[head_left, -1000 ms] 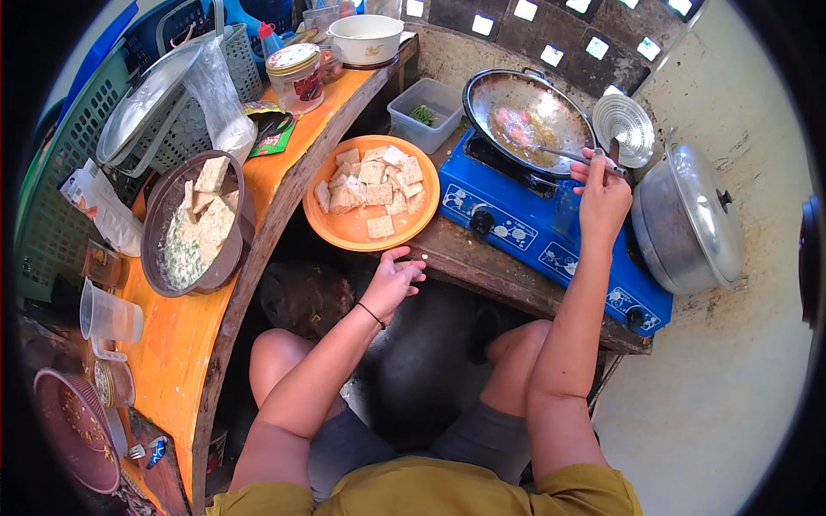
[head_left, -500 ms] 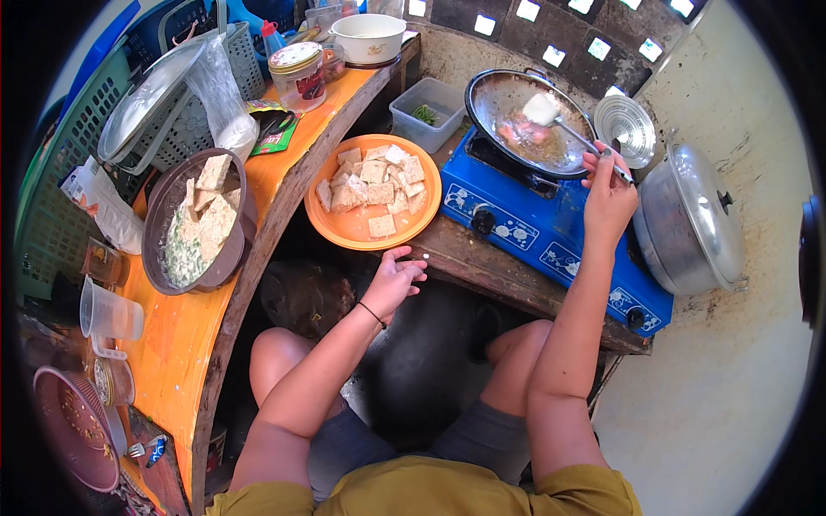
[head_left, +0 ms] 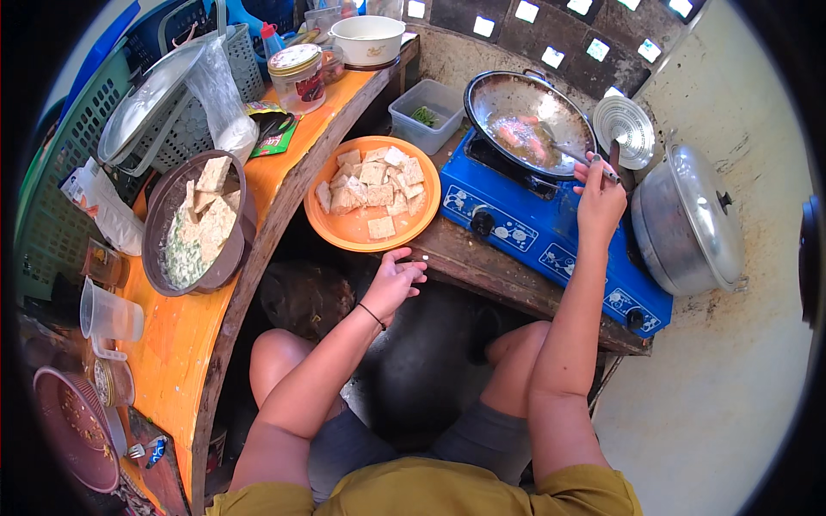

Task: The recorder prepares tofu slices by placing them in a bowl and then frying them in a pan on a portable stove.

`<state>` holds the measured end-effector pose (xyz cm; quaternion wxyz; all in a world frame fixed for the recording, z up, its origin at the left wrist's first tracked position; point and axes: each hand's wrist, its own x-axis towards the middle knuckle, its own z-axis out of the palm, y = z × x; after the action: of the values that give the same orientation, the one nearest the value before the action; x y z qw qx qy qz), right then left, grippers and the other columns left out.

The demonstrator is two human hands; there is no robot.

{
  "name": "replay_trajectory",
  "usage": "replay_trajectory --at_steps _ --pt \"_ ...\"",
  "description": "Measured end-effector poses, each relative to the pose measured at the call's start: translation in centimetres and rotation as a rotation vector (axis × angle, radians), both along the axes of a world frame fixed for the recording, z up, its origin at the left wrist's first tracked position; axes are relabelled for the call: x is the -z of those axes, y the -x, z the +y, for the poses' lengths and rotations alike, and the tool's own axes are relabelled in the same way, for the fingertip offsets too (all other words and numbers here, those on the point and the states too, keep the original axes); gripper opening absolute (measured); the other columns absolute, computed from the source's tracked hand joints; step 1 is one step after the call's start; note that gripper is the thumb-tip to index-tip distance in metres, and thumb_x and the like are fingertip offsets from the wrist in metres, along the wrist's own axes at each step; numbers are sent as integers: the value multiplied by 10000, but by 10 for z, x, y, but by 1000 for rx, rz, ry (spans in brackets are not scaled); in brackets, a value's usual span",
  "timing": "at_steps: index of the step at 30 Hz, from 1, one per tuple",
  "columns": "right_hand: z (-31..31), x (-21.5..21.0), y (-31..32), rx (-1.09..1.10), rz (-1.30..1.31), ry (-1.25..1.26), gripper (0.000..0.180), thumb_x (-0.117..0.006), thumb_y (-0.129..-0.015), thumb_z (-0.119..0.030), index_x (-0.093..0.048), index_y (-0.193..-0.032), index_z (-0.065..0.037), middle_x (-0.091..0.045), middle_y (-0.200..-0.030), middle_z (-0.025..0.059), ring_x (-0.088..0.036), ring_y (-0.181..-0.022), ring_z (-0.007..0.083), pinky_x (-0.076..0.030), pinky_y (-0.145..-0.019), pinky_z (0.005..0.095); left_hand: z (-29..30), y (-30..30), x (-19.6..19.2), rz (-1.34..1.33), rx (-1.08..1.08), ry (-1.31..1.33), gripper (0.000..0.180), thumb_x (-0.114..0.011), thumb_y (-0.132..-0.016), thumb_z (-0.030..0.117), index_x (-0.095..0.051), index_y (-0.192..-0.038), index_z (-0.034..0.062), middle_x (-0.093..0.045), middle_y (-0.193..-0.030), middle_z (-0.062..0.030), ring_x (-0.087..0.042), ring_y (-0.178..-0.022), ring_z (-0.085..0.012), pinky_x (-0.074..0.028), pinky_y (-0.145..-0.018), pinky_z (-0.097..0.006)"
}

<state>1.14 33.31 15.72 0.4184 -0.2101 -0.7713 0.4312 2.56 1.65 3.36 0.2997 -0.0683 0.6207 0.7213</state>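
Since half a second ago my spatula (head_left: 564, 150) has dropped the pale tofu piece it lifted and now lies low in the wok (head_left: 527, 120), its blade among the pinkish pieces frying there. My right hand (head_left: 600, 193) is closed around the spatula's handle at the wok's near right rim. My left hand (head_left: 396, 277) has stayed put, fingers loosely spread and holding nothing, resting on the wooden edge well to the lower left of the wok, just below the orange plate (head_left: 348, 228) of cut tofu squares. That plate sits left of the wok, beside the blue gas stove (head_left: 533, 228) that carries the wok. A round wire skimmer (head_left: 626, 129) lies just right of the wok, and a steel pot with its lid (head_left: 688, 219) stands further right. A clear plastic tub (head_left: 426, 116) with some greens sits just left of the wok.
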Motion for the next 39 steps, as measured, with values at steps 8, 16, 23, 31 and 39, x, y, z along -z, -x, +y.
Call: replay_trajectory --at_steps 8,16,23,31,39 --pt "-17 -20 -10 -62 5 17 356 -487 -1052 -253 -689 -1116 33 -743 -888 116 -716 -790 130 -531 -596 236 1 0 0 -7 -1 -2 498 -481 -967 73 -316 -1435 47 -624 -1203 -112 -604 -959 -153 -502 -779 -290" --pt "-25 -28 -14 -92 78 -62 352 -503 -1036 -259 -712 -1092 18 -744 -845 107 -707 -764 119 -535 -595 245 1 1 1 -7 1 -5 499 -479 -968 69 -312 -1439 45 -622 -1215 -115 -607 -967 -152 -505 -778 -285" --pt "-16 -16 -5 -47 167 -50 303 -529 -1023 -214 -693 -1153 5 -749 -903 108 -711 -804 119 -534 -600 250 -2 2 5 6 -4 -34 537 -583 -942 118 -329 -1405 18 -615 -1221 -141 -620 -994 -169 -518 -779 -288" --pt "2 0 -2 65 52 -112 297 -547 -1016 -219 -692 -1180 -18 -754 -920 120 -722 -823 138 -550 -623 271 -3 2 6 7 3 -34 550 -582 -924 106 -331 -1407 21 -611 -1229 -135 -619 -993 -169 -517 -785 -291" --pt "-8 -9 -5 14 -11 -13 352 -511 -1041 -267 -687 -1159 13 -746 -911 110 -711 -806 130 -529 -607 246 0 1 4 -5 2 -20 527 -544 -942 86 -324 -1419 38 -613 -1223 -125 -613 -974 -159 -510 -779 -289"
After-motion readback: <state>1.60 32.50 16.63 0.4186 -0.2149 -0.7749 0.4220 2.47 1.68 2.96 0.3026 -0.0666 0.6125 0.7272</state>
